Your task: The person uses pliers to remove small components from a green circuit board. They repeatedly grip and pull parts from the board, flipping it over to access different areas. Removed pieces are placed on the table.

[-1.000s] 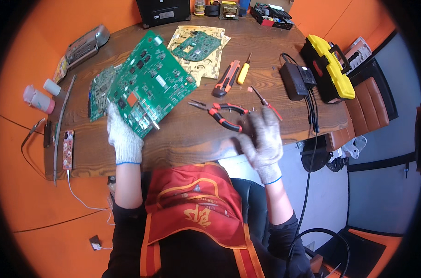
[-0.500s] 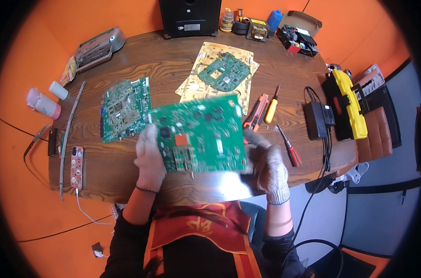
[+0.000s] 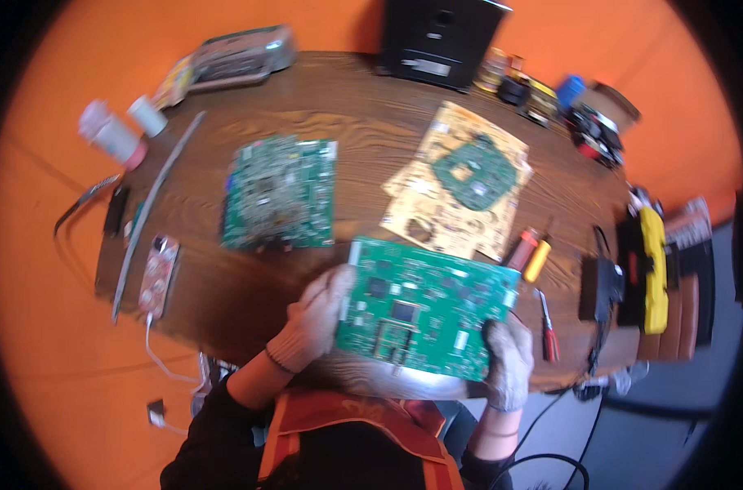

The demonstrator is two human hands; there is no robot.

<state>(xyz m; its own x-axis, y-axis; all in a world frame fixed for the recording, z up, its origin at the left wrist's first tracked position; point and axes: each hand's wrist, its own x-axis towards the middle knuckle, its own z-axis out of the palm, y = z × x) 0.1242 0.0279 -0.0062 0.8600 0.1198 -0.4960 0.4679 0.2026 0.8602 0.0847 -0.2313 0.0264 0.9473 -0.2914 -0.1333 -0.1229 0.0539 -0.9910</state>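
A large green circuit board (image 3: 445, 327) is held up over the near edge of the table, its chip-covered face toward me. My left hand (image 3: 310, 322), in a pale knit glove, grips its left edge. On the opposite edge, near the lower right corner, my gloved right hand (image 3: 510, 359) is closed around it. Just below the board's middle sits a square dark chip (image 3: 404, 312). Another stack of green boards (image 3: 277, 196) lies on the table to the left. Beyond the held board, a smaller green board (image 3: 481, 175) rests on tan boards (image 3: 445, 220).
Right of the held board are a yellow-handled screwdriver (image 3: 537, 260), a red-handled screwdriver (image 3: 548, 339), a black power adapter (image 3: 600, 287) and a yellow-black toolbox (image 3: 651, 269). A phone (image 3: 159, 278) on a cable and a long metal strip (image 3: 155, 216) lie left. A black box (image 3: 441, 41) stands behind.
My view has swung left, so the table's things sit farther right. The board stays in both hands and is tilted differently; its chip looked orange-red before and looks dark now.
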